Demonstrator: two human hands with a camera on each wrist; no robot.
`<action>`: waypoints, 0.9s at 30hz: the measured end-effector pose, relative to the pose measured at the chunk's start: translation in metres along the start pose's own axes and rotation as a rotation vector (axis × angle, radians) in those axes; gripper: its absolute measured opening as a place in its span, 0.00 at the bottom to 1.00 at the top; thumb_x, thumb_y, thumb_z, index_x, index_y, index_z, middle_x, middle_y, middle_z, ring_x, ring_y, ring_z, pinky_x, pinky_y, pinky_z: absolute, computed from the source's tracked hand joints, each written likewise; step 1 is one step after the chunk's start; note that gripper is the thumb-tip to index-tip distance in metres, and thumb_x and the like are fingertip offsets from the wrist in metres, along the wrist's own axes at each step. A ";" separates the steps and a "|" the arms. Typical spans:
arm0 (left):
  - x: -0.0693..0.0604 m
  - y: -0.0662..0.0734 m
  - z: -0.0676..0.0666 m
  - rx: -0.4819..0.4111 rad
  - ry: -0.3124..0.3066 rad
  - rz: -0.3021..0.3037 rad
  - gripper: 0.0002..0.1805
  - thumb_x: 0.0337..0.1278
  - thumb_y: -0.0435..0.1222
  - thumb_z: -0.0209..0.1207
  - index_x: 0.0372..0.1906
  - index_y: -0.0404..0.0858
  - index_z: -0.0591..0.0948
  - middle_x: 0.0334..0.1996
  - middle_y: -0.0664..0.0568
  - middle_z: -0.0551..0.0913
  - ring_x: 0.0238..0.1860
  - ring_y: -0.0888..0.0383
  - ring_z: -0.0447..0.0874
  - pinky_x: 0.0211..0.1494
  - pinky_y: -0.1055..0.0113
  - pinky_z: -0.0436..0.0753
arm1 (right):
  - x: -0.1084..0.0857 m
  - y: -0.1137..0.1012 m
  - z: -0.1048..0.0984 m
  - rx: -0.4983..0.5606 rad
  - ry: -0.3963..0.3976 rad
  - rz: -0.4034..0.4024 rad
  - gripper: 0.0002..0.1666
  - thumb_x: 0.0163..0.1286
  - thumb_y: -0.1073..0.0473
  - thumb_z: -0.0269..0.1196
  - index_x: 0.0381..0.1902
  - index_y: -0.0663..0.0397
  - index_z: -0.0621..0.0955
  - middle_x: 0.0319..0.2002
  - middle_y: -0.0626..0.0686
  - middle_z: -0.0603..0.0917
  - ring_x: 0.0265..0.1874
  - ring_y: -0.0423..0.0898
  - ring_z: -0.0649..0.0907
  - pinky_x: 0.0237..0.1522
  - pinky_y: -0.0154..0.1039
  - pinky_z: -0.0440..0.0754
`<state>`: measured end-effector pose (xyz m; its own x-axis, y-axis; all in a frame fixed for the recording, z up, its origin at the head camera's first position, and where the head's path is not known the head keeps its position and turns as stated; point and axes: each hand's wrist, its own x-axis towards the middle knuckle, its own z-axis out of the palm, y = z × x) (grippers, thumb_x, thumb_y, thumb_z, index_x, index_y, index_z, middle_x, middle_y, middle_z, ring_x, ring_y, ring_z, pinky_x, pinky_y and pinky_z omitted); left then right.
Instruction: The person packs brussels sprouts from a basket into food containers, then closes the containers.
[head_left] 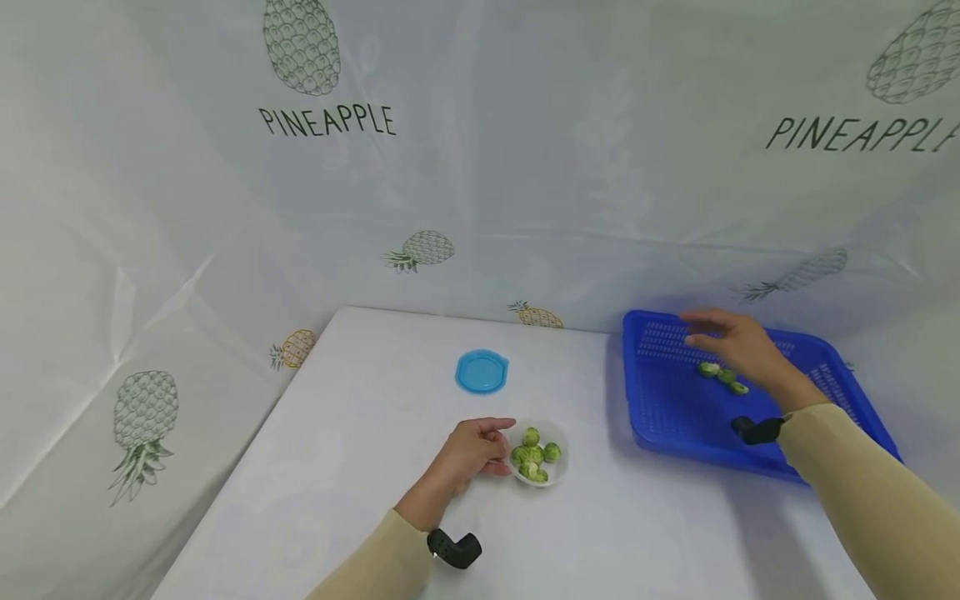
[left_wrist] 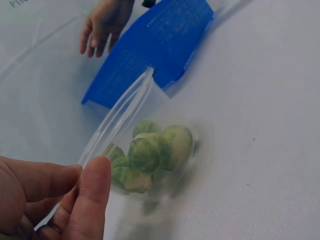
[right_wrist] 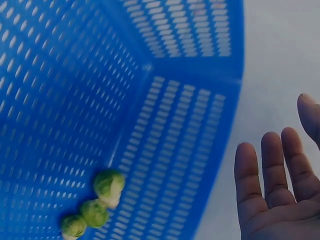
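Observation:
A clear round bowl [head_left: 561,461] holding several Brussels sprouts [head_left: 530,455] stands on the white table; my left hand [head_left: 467,457] pinches its rim between thumb and fingers, which the left wrist view shows close up around the bowl [left_wrist: 165,105]. Over the blue basket [head_left: 675,446] my right hand [head_left: 738,346] hangs with relaxed fingers and nothing in them. Three sprouts [right_wrist: 94,213] lie in a row inside the basket [right_wrist: 165,145], near its side wall in the right wrist view.
A light blue lid [head_left: 482,372] lies on the table [head_left: 360,392] behind the bowl. White sheeting [head_left: 525,192] printed with pineapples rises behind the table and to its left. The basket takes up the table's right side.

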<state>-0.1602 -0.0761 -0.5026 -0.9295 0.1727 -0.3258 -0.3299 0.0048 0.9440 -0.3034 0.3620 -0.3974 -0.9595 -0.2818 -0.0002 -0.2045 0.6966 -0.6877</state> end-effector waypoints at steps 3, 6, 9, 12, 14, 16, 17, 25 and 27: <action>-0.001 0.000 0.000 0.001 0.000 0.000 0.27 0.64 0.22 0.59 0.69 0.35 0.81 0.36 0.50 0.77 0.32 0.58 0.78 0.36 0.66 0.92 | 0.003 0.010 -0.001 -0.041 -0.008 -0.002 0.34 0.82 0.48 0.60 0.78 0.56 0.70 0.76 0.68 0.68 0.73 0.72 0.68 0.62 0.73 0.77; -0.002 0.000 0.001 0.003 0.000 -0.002 0.27 0.65 0.22 0.59 0.69 0.35 0.81 0.35 0.51 0.77 0.32 0.58 0.78 0.36 0.66 0.93 | 0.006 0.019 -0.002 -0.078 -0.027 0.012 0.33 0.83 0.50 0.59 0.77 0.60 0.70 0.76 0.71 0.67 0.72 0.75 0.67 0.62 0.76 0.74; -0.003 0.000 0.001 0.000 0.000 -0.002 0.27 0.65 0.22 0.59 0.69 0.35 0.80 0.35 0.51 0.76 0.32 0.58 0.77 0.37 0.65 0.93 | 0.009 0.030 -0.003 -0.119 -0.053 0.032 0.33 0.83 0.50 0.58 0.77 0.61 0.69 0.76 0.73 0.66 0.71 0.76 0.68 0.63 0.77 0.73; -0.003 0.000 0.001 -0.004 0.004 -0.003 0.27 0.64 0.22 0.59 0.69 0.35 0.81 0.35 0.51 0.76 0.32 0.58 0.77 0.37 0.65 0.93 | 0.011 0.045 -0.005 -0.163 -0.070 0.047 0.32 0.84 0.50 0.57 0.76 0.63 0.70 0.73 0.74 0.69 0.69 0.75 0.70 0.63 0.77 0.74; -0.003 0.000 0.001 -0.005 0.007 -0.005 0.28 0.64 0.22 0.59 0.68 0.35 0.81 0.35 0.51 0.76 0.32 0.58 0.77 0.37 0.65 0.93 | 0.011 0.055 -0.006 -0.191 -0.085 0.066 0.33 0.84 0.50 0.57 0.76 0.64 0.70 0.72 0.75 0.70 0.67 0.76 0.72 0.62 0.77 0.74; -0.003 0.000 0.002 -0.007 0.005 -0.005 0.28 0.63 0.22 0.59 0.68 0.35 0.81 0.34 0.51 0.76 0.32 0.58 0.77 0.37 0.65 0.93 | 0.011 0.063 -0.007 -0.205 -0.103 0.091 0.33 0.84 0.50 0.56 0.77 0.64 0.69 0.72 0.77 0.70 0.66 0.77 0.73 0.60 0.77 0.75; -0.003 0.000 0.002 -0.007 0.004 -0.004 0.28 0.63 0.22 0.60 0.68 0.35 0.81 0.34 0.51 0.76 0.32 0.58 0.77 0.37 0.65 0.93 | 0.010 0.067 -0.008 -0.208 -0.110 0.104 0.33 0.84 0.51 0.56 0.77 0.64 0.69 0.71 0.77 0.69 0.66 0.78 0.73 0.60 0.77 0.76; 0.000 -0.002 0.002 0.000 0.023 -0.015 0.28 0.63 0.22 0.60 0.68 0.36 0.81 0.34 0.51 0.76 0.31 0.58 0.77 0.37 0.65 0.93 | 0.011 0.082 -0.005 -0.222 -0.156 0.113 0.32 0.81 0.58 0.57 0.75 0.70 0.68 0.69 0.79 0.70 0.61 0.77 0.78 0.54 0.73 0.82; 0.001 -0.002 0.002 -0.005 0.026 -0.016 0.28 0.63 0.22 0.60 0.68 0.37 0.81 0.34 0.51 0.76 0.31 0.59 0.77 0.37 0.65 0.93 | 0.012 0.084 -0.004 -0.222 -0.161 0.122 0.31 0.81 0.59 0.57 0.75 0.70 0.69 0.68 0.79 0.71 0.60 0.76 0.79 0.51 0.69 0.85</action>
<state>-0.1600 -0.0743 -0.5050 -0.9279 0.1470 -0.3426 -0.3460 0.0024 0.9382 -0.3331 0.4198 -0.4520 -0.9399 -0.2763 -0.2006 -0.1442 0.8537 -0.5004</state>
